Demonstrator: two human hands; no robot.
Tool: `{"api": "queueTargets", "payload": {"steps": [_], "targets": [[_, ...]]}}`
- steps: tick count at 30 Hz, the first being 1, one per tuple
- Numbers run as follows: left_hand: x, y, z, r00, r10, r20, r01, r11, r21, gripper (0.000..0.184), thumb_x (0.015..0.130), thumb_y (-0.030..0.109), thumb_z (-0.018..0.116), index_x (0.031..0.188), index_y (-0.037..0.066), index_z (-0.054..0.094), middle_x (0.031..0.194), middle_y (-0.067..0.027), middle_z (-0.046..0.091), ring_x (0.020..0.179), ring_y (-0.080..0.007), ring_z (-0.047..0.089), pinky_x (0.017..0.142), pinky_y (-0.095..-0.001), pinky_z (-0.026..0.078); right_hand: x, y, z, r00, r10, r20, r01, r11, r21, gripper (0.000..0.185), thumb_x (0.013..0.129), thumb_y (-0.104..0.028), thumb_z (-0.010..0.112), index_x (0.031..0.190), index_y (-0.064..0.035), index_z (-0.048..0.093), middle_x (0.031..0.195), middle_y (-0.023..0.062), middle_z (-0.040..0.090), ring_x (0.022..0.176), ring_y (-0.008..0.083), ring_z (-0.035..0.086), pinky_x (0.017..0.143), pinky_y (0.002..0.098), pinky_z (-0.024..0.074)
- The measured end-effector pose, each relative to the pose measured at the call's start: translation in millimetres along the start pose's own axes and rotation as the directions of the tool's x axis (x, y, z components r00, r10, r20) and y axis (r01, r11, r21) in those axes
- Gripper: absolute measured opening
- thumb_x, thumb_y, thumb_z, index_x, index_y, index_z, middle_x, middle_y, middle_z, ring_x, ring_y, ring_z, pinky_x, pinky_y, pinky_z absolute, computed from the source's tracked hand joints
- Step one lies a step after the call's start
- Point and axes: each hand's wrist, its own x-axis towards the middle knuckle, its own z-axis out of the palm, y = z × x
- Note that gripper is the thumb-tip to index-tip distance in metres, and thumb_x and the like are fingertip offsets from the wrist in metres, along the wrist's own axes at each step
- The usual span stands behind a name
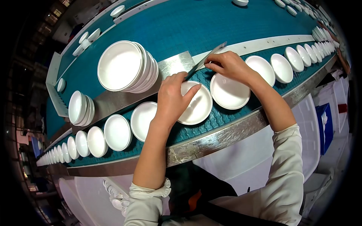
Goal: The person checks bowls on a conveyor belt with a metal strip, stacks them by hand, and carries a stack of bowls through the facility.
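A thin flat blade-like strip (218, 48), dark toward its lower end, slants between my hands; its exact kind is unclear. My right hand (230, 67) has thumb and forefinger closed at the strip, above a white bowl (230, 92). My left hand (172, 97) has its thumb spread away from the fingers. Its fingertips are beside the strip's lower end, and whether they touch it I cannot tell. Under that thumb lies another white bowl (200, 107), partly covered by the hand. Both bowls rest on the green ribbed belt (215, 119).
White bowls (117, 132) line the belt on both sides. A tall bowl stack (122, 66) and a smaller stack (78, 108) stand on the metal ledge (109, 102). Behind runs a wide green conveyor (169, 28) with scattered bowls. A blue bin (325, 128) is at right.
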Motion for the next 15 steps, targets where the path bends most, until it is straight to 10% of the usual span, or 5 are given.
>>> {"api": "queueTargets", "payload": {"steps": [9, 15], "targets": [[-0.1, 13.3, -4.1, 0.958, -0.122, 0.258, 0.120, 0.992, 0.026, 0.042, 0.080, 0.030, 0.070, 0.108, 0.000, 0.062, 0.092, -0.0181, 0.065, 0.086, -0.0312, 0.062, 0.078, -0.0383, 0.048, -0.7, -1.5, 0.6, 1.000, 0.016, -0.011, -0.016, 1.000, 0.003, 0.020, 0.086, -0.019, 0.064, 0.096, -0.0032, 0.069, 0.082, 0.0133, 0.070, 0.068, 0.0256, 0.066, 0.063, 0.0333, 0.0510], [-3.2, 2.4, 4.6, 0.994, 0.074, 0.085, -0.071, 0.997, -0.029, 0.043, 0.080, 0.028, 0.070, 0.108, -0.003, 0.061, 0.097, -0.0209, 0.064, 0.091, -0.0357, 0.061, 0.083, -0.0404, 0.047, -0.3, -2.5, -0.9, 0.999, 0.030, 0.015, -0.030, 1.000, 0.007, 0.021, 0.086, -0.019, 0.063, 0.097, -0.0022, 0.068, 0.084, 0.0143, 0.069, 0.069, 0.0276, 0.065, 0.064, 0.0355, 0.0501]]}}
